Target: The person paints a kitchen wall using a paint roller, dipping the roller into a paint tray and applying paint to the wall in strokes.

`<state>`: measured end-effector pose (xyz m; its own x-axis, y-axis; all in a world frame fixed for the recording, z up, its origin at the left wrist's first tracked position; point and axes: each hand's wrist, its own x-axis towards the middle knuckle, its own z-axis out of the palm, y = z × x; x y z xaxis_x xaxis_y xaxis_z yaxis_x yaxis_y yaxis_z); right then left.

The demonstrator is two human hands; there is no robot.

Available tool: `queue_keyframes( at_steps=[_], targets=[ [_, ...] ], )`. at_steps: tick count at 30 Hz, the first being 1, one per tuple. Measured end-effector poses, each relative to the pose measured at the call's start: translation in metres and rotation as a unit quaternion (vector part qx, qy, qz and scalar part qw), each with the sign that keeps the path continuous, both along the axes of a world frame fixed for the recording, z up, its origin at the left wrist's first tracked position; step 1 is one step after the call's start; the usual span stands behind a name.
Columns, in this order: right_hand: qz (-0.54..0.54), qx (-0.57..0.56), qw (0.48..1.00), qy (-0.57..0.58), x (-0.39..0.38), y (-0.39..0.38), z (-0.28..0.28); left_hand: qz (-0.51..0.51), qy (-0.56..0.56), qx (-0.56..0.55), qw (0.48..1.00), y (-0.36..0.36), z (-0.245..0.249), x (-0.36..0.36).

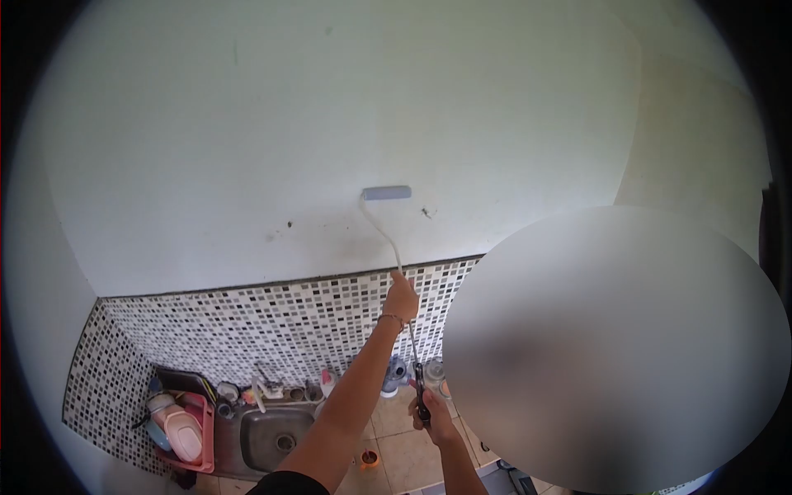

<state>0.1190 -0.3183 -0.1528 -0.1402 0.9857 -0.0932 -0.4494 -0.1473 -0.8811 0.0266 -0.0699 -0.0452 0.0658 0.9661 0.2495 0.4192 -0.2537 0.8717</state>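
Observation:
A paint roller [387, 193] with a pale grey-blue sleeve lies across the white wall [247, 148], a little above the tiled band. Its bent white frame runs down to my left hand [403, 299], whose fingers are wrapped round the upper part of the shaft. Lower down, my right hand [432, 417] is closed on the black handle [421, 388] of the same roller. Dark marks [427, 213] show on the wall to the right of the roller sleeve.
Below runs a black, grey and white mosaic backsplash [272, 322]. A steel sink [276, 433] sits at lower left, beside a pink dish rack [208, 429] of containers. Bottles [394, 375] stand by the wall. An orange pot [369, 458] is lower down. A blurred oval covers the right.

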Motion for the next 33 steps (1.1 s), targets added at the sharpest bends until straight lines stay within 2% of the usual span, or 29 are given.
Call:
queue_keyframes(
  at_steps=[2, 4, 5, 6, 9, 13, 14, 15, 17, 18, 19, 20, 21, 22, 23, 24, 25, 26, 27, 28, 29, 30, 31, 33],
  targets=[
    [-0.002, -0.014, 1.0, -0.014, -0.011, -0.001, -0.005, -0.042, -0.002, -0.074, 0.996, -0.007, 0.007, -0.009],
    [-0.024, -0.091, 0.995, -0.04, -0.019, -0.011, -0.022, -0.12, 0.092, -0.042, 0.988, -0.005, -0.022, -0.023],
    [-0.035, -0.125, 0.99, -0.056, -0.02, -0.015, -0.028, -0.106, 0.036, -0.124, 0.986, -0.009, -0.03, -0.019],
    [-0.049, -0.147, 0.985, -0.071, -0.02, -0.021, -0.031, -0.081, -0.021, -0.201, 0.976, -0.031, -0.012, -0.018],
    [-0.081, -0.188, 0.974, -0.101, -0.018, -0.035, -0.039, -0.087, -0.04, -0.202, 0.975, -0.032, -0.064, -0.013],
    [-0.083, -0.17, 0.974, -0.128, -0.008, -0.022, -0.036, -0.11, -0.064, -0.178, 0.976, -0.018, -0.065, -0.009],
    [-0.082, -0.164, 0.973, -0.137, -0.006, -0.016, -0.032, -0.097, -0.025, -0.123, 0.987, -0.005, -0.06, -0.005],
    [-0.108, -0.07, 0.969, -0.213, 0.0, -0.004, -0.034, -0.079, 0.015, -0.067, 0.994, 0.009, -0.056, 0.0],
    [-0.138, -0.11, 0.948, -0.266, 0.01, 0.018, -0.001, -0.073, 0.049, 0.085, 0.993, 0.056, -0.046, 0.01],
    [-0.143, -0.058, 0.947, -0.282, 0.014, 0.012, 0.046, -0.07, 0.026, 0.024, 0.997, 0.036, -0.004, 0.013],
    [-0.13, -0.145, 0.951, -0.242, 0.02, 0.014, 0.069, -0.064, 0.002, -0.037, 0.997, 0.015, 0.039, 0.017],
    [-0.099, -0.155, 0.96, -0.213, 0.032, 0.013, 0.078, -0.054, -0.021, -0.096, 0.994, -0.007, 0.084, 0.02],
    [-0.069, -0.164, 0.967, -0.184, 0.04, 0.01, 0.08, -0.064, 0.105, -0.06, 0.991, -0.01, 0.082, 0.022],
    [-0.091, -0.14, 0.961, -0.223, 0.037, 0.005, 0.074, -0.069, 0.225, -0.016, 0.972, -0.013, 0.08, 0.024],
    [-0.114, -0.113, 0.952, -0.262, 0.03, -0.003, 0.06, -0.094, 0.47, 0.108, 0.871, -0.01, 0.057, 0.022],
    [-0.137, -0.085, 0.94, -0.299, 0.024, -0.012, 0.042, -0.099, 0.483, 0.155, 0.856, -0.009, 0.029, 0.018],
    [-0.13, -0.095, 0.943, -0.291, 0.02, -0.02, 0.022, -0.11, 0.443, 0.143, 0.878, -0.01, 0.002, 0.014],
    [-0.123, -0.105, 0.946, -0.283, 0.017, -0.028, 0.002, -0.112, 0.248, 0.038, 0.962, -0.012, -0.022, 0.01],
    [-0.085, -0.265, 0.943, -0.181, 0.014, -0.035, 0.008, -0.103, 0.09, -0.08, 0.987, -0.019, -0.033, 0.01],
    [-0.085, -0.258, 0.946, -0.176, 0.016, -0.035, 0.01, -0.081, -0.016, -0.158, 0.984, -0.025, -0.04, 0.009],
    [-0.085, -0.254, 0.949, -0.167, 0.016, -0.035, 0.009, -0.088, 0.023, -0.152, 0.984, -0.026, -0.045, 0.01],
    [-0.084, -0.249, 0.952, -0.157, 0.014, -0.036, 0.009, -0.12, 0.253, -0.009, 0.96, -0.015, -0.048, 0.007],
    [-0.092, -0.232, 0.954, -0.165, 0.015, -0.032, 0.016, -0.144, 0.462, 0.136, 0.865, 0.002, -0.043, 0.008],
    [-0.109, -0.202, 0.955, -0.189, 0.023, -0.02, 0.042, -0.062, 0.352, 0.155, 0.921, 0.018, -0.031, 0.022]
  ],
)
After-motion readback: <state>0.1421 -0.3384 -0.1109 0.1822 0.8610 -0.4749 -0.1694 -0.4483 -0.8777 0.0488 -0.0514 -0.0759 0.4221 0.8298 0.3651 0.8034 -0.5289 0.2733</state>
